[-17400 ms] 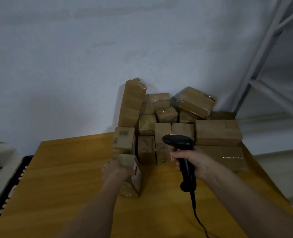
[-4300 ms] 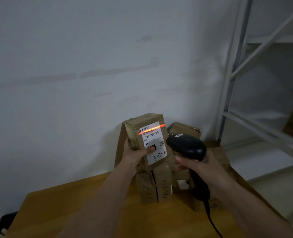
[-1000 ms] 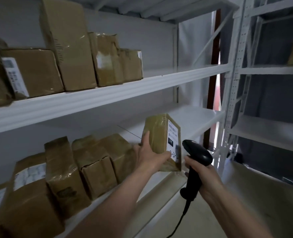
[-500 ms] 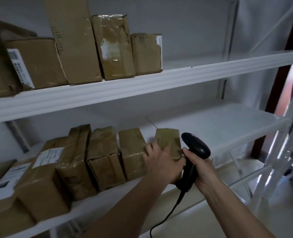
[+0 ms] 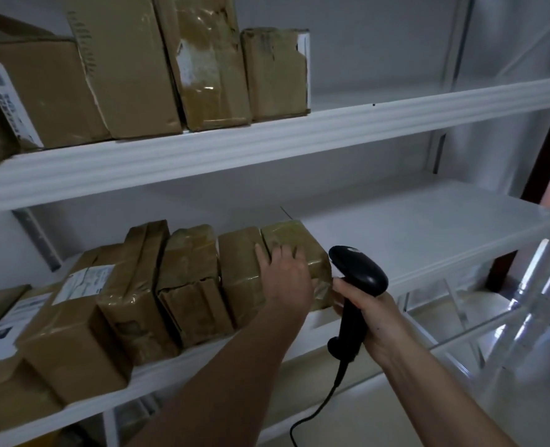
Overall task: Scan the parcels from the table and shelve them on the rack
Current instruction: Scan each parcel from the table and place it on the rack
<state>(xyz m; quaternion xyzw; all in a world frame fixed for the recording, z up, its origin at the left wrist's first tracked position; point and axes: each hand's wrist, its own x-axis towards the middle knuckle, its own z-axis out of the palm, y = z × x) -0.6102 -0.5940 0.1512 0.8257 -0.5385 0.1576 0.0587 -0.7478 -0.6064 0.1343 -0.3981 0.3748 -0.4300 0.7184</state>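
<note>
Seating the brown tape-wrapped cardboard parcel point(image 5: 294, 250) is the step in hand, as I judge it. It stands on the middle white metal shelf point(image 5: 428, 221) of the rack, at the right end of a row of similar taped parcels point(image 5: 186, 279), its left face touching the neighbouring brown box point(image 5: 238, 269). My left hand point(image 5: 286, 279) lies flat over its front upper corner, fingers straight and slightly spread, pressing rather than gripping. My right hand point(image 5: 373, 314) is curled tight round the grip of the black corded handheld barcode scanner point(image 5: 357, 272), whose head hangs just beside the parcel's right front corner.

To finish well, I would push squarely along the parcel's length until its front face lines up with the row, keeping the palm low enough that it slides and does not tip, and holding the scanner and its cable clear of the shelf edge.

The parcel's long axis appears to run front to back, one short end facing me and the other towards the rear wall; it sits upright and parallel to its neighbours. No label shows from this view. The upper shelf point(image 5: 331, 130) carries four taller brown boxes point(image 5: 202, 66), well apart from the work.
</note>
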